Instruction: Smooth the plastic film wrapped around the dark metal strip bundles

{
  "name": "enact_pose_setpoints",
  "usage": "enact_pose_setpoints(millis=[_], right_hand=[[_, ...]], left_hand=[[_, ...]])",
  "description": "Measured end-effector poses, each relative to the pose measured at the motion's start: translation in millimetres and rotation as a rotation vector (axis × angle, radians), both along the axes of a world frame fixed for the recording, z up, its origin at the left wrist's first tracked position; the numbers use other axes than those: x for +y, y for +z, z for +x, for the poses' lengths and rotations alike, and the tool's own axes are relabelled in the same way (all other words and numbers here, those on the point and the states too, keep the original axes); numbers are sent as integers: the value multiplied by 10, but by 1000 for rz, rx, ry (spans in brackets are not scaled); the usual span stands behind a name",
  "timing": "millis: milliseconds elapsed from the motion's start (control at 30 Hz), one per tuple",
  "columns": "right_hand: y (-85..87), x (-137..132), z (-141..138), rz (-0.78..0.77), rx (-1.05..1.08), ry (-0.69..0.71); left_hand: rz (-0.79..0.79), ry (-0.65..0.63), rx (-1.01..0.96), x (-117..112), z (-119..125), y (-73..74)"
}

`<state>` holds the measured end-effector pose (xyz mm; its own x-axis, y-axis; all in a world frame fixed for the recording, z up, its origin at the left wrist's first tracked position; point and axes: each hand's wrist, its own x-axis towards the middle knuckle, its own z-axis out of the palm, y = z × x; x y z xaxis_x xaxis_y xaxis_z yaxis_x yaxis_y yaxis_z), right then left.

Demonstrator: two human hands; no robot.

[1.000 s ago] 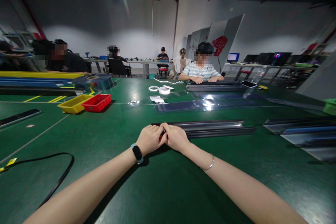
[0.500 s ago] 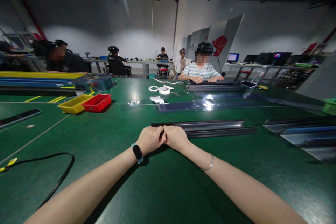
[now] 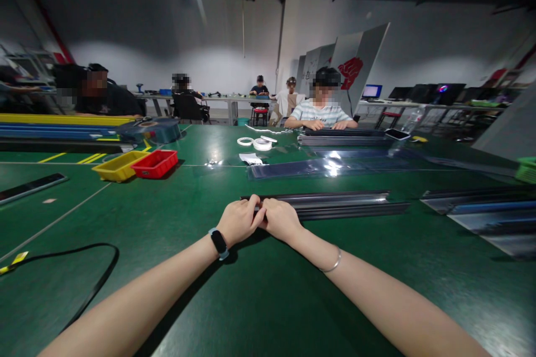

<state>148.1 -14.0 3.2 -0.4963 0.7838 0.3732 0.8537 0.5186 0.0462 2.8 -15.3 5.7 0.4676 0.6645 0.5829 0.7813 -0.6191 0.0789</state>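
A long black channelled profile strip (image 3: 343, 207) lies across the green table, its left end under my fingers. My left hand (image 3: 239, 220) is closed at that end, fingers bent over the strip. Right beside it, touching it, my right hand (image 3: 281, 218) is closed on the strip too. The fingertips of both hands meet, and whatever small piece may sit between them is hidden. A smartband is on my left wrist and a thin bangle on my right.
Further back lie clear plastic strips (image 3: 310, 166), white tape rolls (image 3: 262, 144), a yellow bin (image 3: 119, 166) and a red bin (image 3: 154, 163). More profiles (image 3: 489, 212) lie at right, a phone (image 3: 31, 188) and a black cable (image 3: 100, 281) at left. A co-worker (image 3: 322, 109) sits opposite.
The fingers of my left hand have shifted slightly, with the index finger raised a little more over the strip. My right hand and the strip stay in nearly the same place.
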Motion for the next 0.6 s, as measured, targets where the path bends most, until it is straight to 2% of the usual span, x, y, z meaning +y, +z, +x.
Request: enact_pose_setpoints(millis=[200,400,600], right_hand=[[3,-5,9,21,21,48],[44,-50,1,-29,33,-47],[34,-51,10,-40,59,-42]], left_hand=[[-18,16,-2,-6,4,14],[-26,36,-9,0,-2,3],[-21,46,-13,2,-3,7]])
